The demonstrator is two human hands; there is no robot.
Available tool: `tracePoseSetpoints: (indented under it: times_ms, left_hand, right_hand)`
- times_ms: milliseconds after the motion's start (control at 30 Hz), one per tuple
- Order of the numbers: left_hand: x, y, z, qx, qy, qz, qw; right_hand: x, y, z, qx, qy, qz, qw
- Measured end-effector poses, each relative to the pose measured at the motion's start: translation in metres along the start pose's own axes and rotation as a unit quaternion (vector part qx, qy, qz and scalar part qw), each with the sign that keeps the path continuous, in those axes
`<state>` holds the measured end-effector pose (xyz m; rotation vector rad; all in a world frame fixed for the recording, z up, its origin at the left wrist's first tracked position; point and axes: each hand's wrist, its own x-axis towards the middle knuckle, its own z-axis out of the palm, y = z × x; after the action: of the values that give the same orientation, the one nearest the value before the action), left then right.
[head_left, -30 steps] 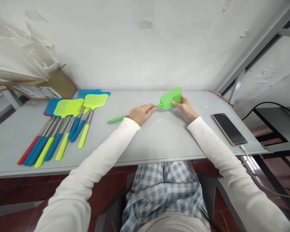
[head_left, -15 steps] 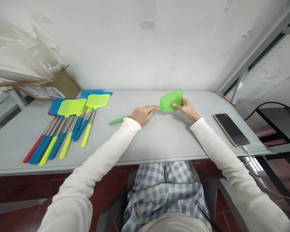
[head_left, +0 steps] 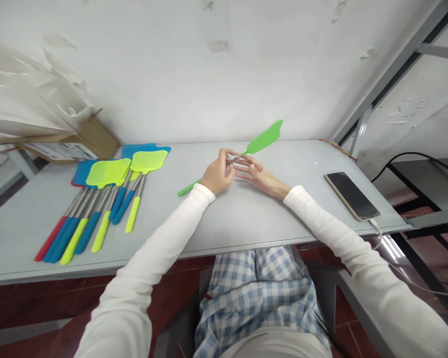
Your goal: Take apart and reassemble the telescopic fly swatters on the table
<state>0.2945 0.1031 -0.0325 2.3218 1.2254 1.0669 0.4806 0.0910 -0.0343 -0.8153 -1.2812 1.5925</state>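
A green fly swatter [head_left: 264, 138] is up at the middle of the table, its flat head turned nearly edge-on and pointing to the upper right. My left hand [head_left: 217, 174] is closed around its metal shaft, and the green handle [head_left: 188, 188] sticks out to the left behind my wrist. Just below the swatter's head is my right hand [head_left: 259, 176], its fingers stretched and apart, fingertips close to the shaft. Whether they touch it I cannot tell. Several fly swatters [head_left: 108, 172] with yellow-green, blue and red handles lie side by side at the left.
A cardboard box [head_left: 91, 140] with plastic sheeting stands at the back left. On the right lies a phone [head_left: 352, 195] with a white cable plugged in. The white wall [head_left: 194, 89] rises behind the grey table [head_left: 254, 223].
My right hand has let go of the green swatter's head and moved left, down towards the shaft. The head has turned from face-on to nearly edge-on. My left fingers now curl around the shaft.
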Motion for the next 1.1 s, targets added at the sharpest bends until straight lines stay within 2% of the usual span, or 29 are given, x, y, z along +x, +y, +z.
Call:
tracePoseSetpoints:
  times_ms: [100,167,267,333,400,500,633,767,1100]
  left_hand:
    - [0.0,0.001,0.014,-0.055,-0.019,0.07,0.996]
    - [-0.001,0.002,0.018,-0.054,-0.013,0.076,0.996]
    - [-0.002,0.001,0.015,0.026,-0.026,0.028,0.999]
    - [-0.003,-0.002,0.011,0.1,-0.067,-0.02,0.993]
    - [-0.004,-0.005,0.008,0.149,-0.114,-0.06,0.98]
    - [-0.005,-0.005,0.008,0.169,-0.147,-0.071,0.972]
    - [-0.006,0.007,0.012,0.171,-0.17,-0.064,0.968]
    - [-0.006,0.018,0.015,0.226,-0.211,-0.098,0.946]
    - [-0.001,0.019,0.012,0.283,-0.185,-0.083,0.938]
  right_hand:
    - [0.007,0.003,0.018,0.036,0.037,-0.05,0.997]
    - [0.013,0.001,0.015,0.067,0.065,-0.067,0.993]
    - [0.02,-0.005,-0.004,0.11,0.155,-0.081,0.978]
    - [0.023,-0.011,-0.018,0.133,0.211,-0.087,0.964]
    - [0.024,-0.015,-0.027,0.152,0.237,-0.087,0.956]
    - [0.023,-0.018,-0.025,0.188,0.238,-0.083,0.949]
    - [0.022,-0.013,-0.008,0.229,0.217,-0.072,0.946]
    - [0.025,-0.012,0.0,0.224,0.253,-0.093,0.936]
    - [0.039,-0.024,-0.018,0.248,0.272,-0.108,0.923]
